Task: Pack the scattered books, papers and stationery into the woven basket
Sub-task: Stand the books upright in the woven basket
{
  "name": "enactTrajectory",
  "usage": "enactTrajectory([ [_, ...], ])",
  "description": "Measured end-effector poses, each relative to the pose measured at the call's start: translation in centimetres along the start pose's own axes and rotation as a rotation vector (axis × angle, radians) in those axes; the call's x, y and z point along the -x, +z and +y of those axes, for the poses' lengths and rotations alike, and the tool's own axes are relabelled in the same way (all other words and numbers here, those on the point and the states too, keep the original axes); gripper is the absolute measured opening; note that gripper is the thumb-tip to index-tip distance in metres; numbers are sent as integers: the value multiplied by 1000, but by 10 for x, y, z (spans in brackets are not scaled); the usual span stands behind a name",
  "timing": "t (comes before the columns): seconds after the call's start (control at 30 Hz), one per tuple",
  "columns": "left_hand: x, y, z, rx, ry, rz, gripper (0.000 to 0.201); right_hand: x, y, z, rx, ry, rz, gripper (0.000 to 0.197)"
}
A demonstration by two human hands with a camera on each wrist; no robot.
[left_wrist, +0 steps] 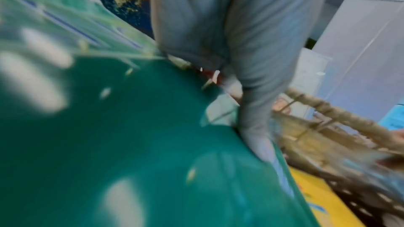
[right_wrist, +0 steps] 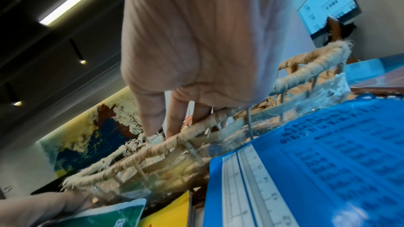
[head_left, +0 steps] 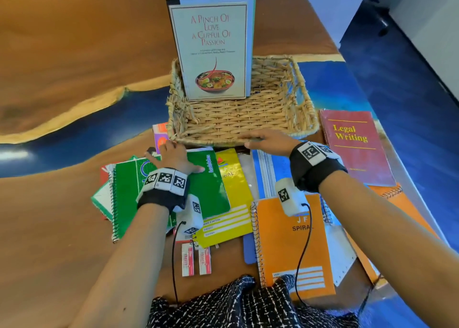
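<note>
The woven basket [head_left: 238,121] stands mid-table with a cookbook [head_left: 211,49] upright against its left side. My right hand [head_left: 260,139] grips the basket's near rim [right_wrist: 153,151], fingers [right_wrist: 153,118] dipping inside, thumb outside. My left hand [head_left: 173,155] lies on the green "bubbles" notebook [head_left: 211,188], thumb [left_wrist: 255,127] on the cover [left_wrist: 131,144], fingers curled over its far edge. A yellow notebook [head_left: 233,178], a blue ruled sheet [head_left: 268,173] and an orange spiral notebook [head_left: 290,243] lie just in front of the basket.
A red "Legal Writing" book [head_left: 355,144] lies right of the basket over another orange notebook [head_left: 407,211]. A green spiral notebook [head_left: 124,193] sits at the left, two erasers [head_left: 196,260] near me. The table's right edge drops to blue floor.
</note>
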State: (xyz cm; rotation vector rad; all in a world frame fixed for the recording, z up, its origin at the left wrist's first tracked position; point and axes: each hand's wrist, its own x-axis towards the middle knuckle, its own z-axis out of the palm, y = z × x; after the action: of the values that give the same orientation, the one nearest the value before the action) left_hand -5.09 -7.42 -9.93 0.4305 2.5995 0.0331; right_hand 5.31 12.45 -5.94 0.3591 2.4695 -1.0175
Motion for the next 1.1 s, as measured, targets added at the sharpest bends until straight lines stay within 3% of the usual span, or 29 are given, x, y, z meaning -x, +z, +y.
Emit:
enactTrajectory([
  [0.1,8,-11,12,-31,84,-20,43,2,-2,2,-138,-11,-7,41],
  [0.2,22,-19,21,-4,243,59,25,3,-4,1,-271,-37,-38,42],
  [0.33,35,-51,44,99,382,205,13,1,-6,-1,-381,-62,-86,46],
  [0.43,34,-77,72,78,480,315,7,-1,-9,-2,-551,-91,-16,35],
  [0.57,26,-97,99,-34,516,496,16,-5,-10,-2,-819,-64,260,30],
  [0.67,19,-105,101,201,443,715,24,-9,-11,-1,-1007,-38,418,34],
  [0.83,3,-102,75,759,-12,886,93,-17,-20,5,-1251,-28,562,37],
  [0.9,-8,-97,63,1038,-135,762,103,-19,-23,10,-1334,-32,591,38],
  [0.97,-24,-92,56,1407,-145,452,102,-24,-25,13,-1392,-20,597,37],
  [1.03,-33,-88,56,1681,-10,125,74,-27,-25,12,-1402,-4,588,31],
  [1.1,-37,-92,63,1719,62,22,55,-32,-25,9,-1372,29,564,26],
])
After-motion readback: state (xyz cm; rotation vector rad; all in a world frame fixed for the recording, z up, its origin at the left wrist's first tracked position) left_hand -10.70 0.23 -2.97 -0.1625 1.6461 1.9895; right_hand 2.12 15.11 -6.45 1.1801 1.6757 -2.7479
